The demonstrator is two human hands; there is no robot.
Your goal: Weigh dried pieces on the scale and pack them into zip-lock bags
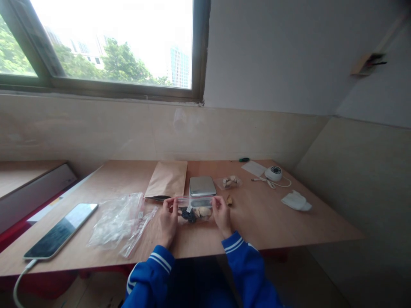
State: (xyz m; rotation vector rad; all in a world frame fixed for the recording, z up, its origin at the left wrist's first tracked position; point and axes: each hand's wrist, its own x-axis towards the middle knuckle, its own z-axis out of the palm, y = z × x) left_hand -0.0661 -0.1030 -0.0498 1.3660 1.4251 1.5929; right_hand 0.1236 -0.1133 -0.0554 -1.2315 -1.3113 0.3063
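Handling the zip of the filled bag (196,210) looks like your step in hand: your left hand (169,217) and right hand (222,212) each pinch one top corner, thumb against fingers. The bag is over the table (266,218), on your side of the scale (203,186); the next move seems to call for an even pinch, keeping that top edge straight.

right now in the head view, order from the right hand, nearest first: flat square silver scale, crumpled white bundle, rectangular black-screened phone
1. Silver scale, just beyond the right hand
2. White bundle, right side
3. Phone, far left
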